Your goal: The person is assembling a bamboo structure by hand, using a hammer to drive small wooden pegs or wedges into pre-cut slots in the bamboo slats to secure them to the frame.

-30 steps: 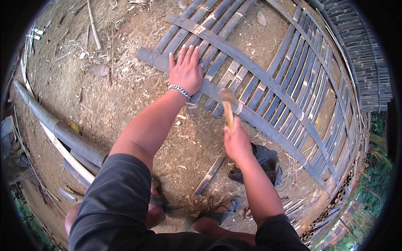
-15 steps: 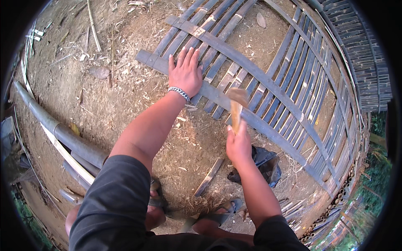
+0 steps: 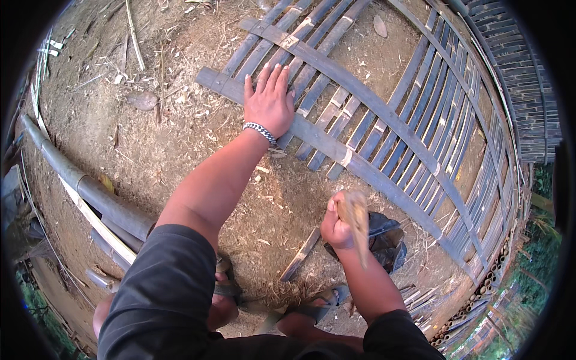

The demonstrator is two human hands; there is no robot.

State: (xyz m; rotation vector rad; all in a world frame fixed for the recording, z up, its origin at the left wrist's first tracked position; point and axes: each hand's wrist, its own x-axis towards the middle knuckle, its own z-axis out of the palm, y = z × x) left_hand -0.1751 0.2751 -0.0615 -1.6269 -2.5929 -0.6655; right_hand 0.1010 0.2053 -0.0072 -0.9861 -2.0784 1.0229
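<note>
A lattice of dark bamboo slats lies on the ground, with long cross strips running over the thinner slats. My left hand presses flat on the nearest cross strip, fingers stretched out over the slats; a chain bracelet circles the wrist. Lower down and to the right, my right hand is closed around a wooden-handled hammer, held back off the lattice. Motion smears the hammer, so its head is not distinct.
Beside my right forearm sits a crumpled black plastic bag. A short bamboo piece lies before my feet. Thick bamboo poles rest at left, and a dark slatted panel stands at far right. Shavings litter the dirt.
My right hand has drawn back toward me, and the hammer has swung from over the near cross strip to above my forearm. My left hand keeps its place on the strip.
</note>
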